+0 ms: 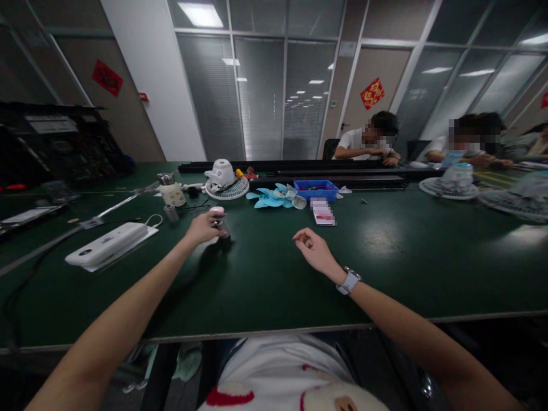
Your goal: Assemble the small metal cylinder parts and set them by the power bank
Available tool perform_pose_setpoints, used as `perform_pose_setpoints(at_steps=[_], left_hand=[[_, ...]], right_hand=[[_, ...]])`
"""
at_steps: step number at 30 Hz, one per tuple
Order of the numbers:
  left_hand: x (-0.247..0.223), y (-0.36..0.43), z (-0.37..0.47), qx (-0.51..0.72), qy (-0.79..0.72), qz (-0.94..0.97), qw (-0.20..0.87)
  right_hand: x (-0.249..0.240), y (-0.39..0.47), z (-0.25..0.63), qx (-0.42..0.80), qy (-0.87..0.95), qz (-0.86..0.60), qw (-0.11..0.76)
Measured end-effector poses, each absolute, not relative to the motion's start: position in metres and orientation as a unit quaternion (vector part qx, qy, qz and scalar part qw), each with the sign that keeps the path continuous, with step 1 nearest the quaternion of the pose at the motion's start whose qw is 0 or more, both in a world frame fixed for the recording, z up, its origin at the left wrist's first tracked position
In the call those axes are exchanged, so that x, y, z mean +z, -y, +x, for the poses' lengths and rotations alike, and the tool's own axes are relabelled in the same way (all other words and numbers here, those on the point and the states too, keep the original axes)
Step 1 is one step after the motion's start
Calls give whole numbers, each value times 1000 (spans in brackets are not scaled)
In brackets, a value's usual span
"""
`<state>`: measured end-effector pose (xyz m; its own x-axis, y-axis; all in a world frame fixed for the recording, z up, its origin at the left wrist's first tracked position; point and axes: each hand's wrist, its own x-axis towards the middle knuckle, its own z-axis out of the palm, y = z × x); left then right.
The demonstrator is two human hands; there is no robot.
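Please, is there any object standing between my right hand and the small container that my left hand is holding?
Nothing visible stands between the right hand and the small container in the left hand. The light-blue fan blades and the phone lie farther back.

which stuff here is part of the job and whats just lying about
In use, it seems:
- pink-topped container, in the left hand

Probably just lying about:
- blue fan blades
- white fan grille
- blue tray
- phone
- patterned bottle
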<state>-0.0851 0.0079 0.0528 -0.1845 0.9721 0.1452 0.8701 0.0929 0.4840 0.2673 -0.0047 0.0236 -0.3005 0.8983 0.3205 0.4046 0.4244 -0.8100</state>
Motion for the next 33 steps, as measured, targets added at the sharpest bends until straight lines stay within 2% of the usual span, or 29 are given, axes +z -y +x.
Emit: perform_pose_setpoints(at_steps=[6,13,19,25,33], left_hand=[[32,35,16,348,-500,717,338],[28,65,52,347,-400,718,452],[24,65,53,377,-388,695,474],[25,65,55,383,-416,722,399],[27,64,54,374,-420,746,357]], right_hand=[[20,6,266,336,760,-403,383],[28,18,260,382,806,-300,337],[28,23,257,365,814,-295,343],[30,25,254,320,823,-309,354],[38,15,251,349,821,-328,311]])
